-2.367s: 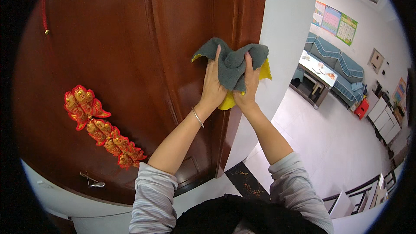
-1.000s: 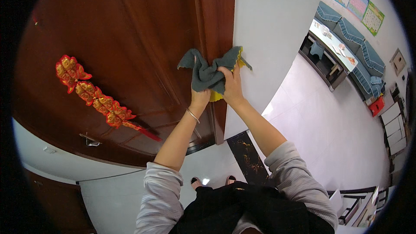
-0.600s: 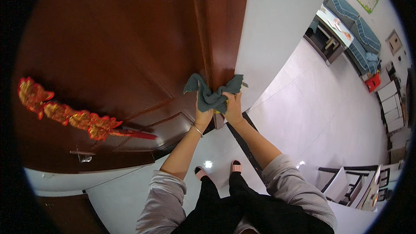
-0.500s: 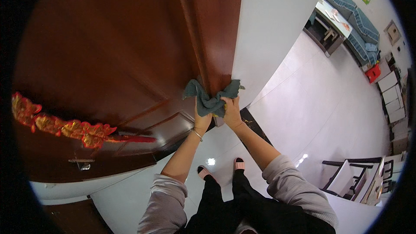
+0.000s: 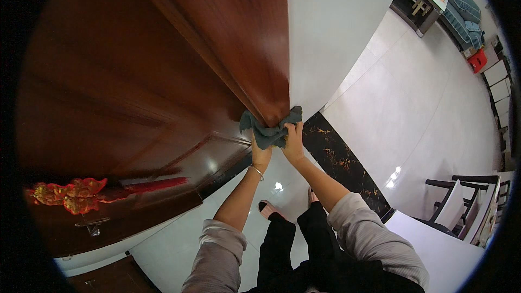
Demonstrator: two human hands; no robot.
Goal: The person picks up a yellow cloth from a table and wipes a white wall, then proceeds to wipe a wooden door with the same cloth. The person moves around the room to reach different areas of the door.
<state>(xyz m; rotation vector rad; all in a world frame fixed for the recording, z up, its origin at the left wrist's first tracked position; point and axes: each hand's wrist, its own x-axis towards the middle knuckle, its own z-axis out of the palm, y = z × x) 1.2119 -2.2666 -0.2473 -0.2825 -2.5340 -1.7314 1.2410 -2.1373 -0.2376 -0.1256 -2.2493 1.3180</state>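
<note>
A dark green cloth is wrapped across the edge of a glossy reddish-brown wooden door frame. My left hand is closed on the cloth's left part, with a bangle on the wrist. On the right side of the trim, my right hand grips the cloth's other end, fingers bent against it. The cloth hides the trim behind it and some of my fingertips.
At left, a brown door bears a red and gold hanging ornament and a metal handle. A white wall adjoins the frame. A black patterned threshold strip crosses the floor. Dark-framed furniture stands lower right.
Both hands and the cloth have slid lower along the door frame, still holding on. My view has shifted, so more of the black threshold shows and the door ornament sits lower.
</note>
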